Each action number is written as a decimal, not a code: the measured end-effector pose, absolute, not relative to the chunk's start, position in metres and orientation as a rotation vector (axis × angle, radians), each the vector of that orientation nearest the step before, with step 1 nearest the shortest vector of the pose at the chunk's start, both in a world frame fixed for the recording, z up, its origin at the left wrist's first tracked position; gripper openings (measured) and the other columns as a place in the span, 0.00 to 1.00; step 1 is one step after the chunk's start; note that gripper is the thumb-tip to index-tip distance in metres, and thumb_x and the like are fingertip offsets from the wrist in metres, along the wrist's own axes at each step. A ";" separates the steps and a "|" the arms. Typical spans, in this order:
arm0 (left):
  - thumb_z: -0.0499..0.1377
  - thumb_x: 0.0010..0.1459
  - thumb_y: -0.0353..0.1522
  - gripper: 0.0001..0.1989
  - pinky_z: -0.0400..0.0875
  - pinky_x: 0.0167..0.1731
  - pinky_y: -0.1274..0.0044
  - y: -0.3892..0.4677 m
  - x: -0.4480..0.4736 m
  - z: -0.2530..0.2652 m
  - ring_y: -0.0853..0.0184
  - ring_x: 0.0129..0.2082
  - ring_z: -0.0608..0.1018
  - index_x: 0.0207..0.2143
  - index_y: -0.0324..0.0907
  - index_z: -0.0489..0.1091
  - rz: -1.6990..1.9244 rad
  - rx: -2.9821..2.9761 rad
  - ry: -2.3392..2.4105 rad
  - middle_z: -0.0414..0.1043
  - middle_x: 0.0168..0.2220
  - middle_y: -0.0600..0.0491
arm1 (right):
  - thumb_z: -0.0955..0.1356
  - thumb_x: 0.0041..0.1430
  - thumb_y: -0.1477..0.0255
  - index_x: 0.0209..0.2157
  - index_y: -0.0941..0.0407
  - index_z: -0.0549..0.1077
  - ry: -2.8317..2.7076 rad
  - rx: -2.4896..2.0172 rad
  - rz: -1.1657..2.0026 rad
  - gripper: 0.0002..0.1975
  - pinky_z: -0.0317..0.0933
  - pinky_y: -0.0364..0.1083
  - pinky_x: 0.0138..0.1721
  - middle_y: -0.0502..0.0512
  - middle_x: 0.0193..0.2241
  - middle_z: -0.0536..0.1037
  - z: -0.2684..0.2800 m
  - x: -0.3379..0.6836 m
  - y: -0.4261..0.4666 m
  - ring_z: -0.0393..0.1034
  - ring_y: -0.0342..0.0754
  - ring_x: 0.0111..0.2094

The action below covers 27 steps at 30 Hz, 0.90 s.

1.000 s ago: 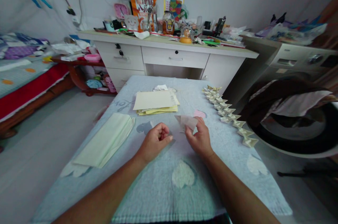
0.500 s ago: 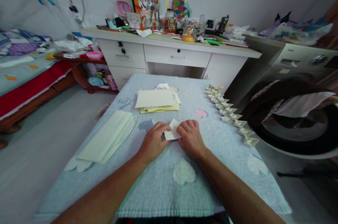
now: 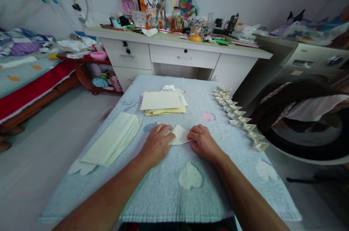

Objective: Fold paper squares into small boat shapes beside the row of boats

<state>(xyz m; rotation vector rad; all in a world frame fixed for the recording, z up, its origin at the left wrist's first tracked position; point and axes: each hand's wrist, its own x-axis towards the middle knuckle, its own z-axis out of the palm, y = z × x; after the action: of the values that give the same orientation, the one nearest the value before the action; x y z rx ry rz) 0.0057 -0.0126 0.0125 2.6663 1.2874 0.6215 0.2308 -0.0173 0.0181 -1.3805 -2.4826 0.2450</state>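
Note:
A small piece of folded cream paper [image 3: 180, 136] lies low over the cloth-covered table, its top corner pointing away from me. My left hand [image 3: 159, 140] pinches its left side between thumb and fingers. On the right side, my right hand [image 3: 203, 142] grips the paper's other end with curled fingers. Beyond my hands sits a stack of cream and yellow paper sheets [image 3: 160, 101]. To the left lies a pale green folded sheaf of paper [image 3: 113, 138]. A row of folded paper pieces [image 3: 236, 114] with pointed ends runs along the table's right side.
The table [image 3: 152, 191] wears a light blue cloth with heart patterns. Behind it stands a white desk [image 3: 182, 56] crowded with jars, a snack bag and a pink clock [image 3: 128, 6]. A washing machine [image 3: 305, 67] with cloth in its open door is at right; a bed [image 3: 29, 75] is at left.
My hands have moved slightly apart, and more of the folded paper now shows between them. The right hand has shifted a little to the right. The stacks and the row stay put.

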 end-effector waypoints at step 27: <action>0.54 0.60 0.37 0.11 0.58 0.37 0.70 -0.004 0.005 0.007 0.60 0.41 0.70 0.32 0.42 0.73 0.440 2.373 1.690 0.70 0.38 0.49 | 0.68 0.59 0.68 0.29 0.55 0.76 -2.026 -1.747 0.477 0.08 0.48 0.48 0.43 0.53 0.37 0.73 0.010 0.230 -0.001 0.61 0.49 0.42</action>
<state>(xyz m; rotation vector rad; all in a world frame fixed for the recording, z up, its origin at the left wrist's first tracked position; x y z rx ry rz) 0.0051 -0.0037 0.0069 2.3731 1.6896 0.4399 0.2304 -0.0015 0.0101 -1.7469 -2.0262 0.4768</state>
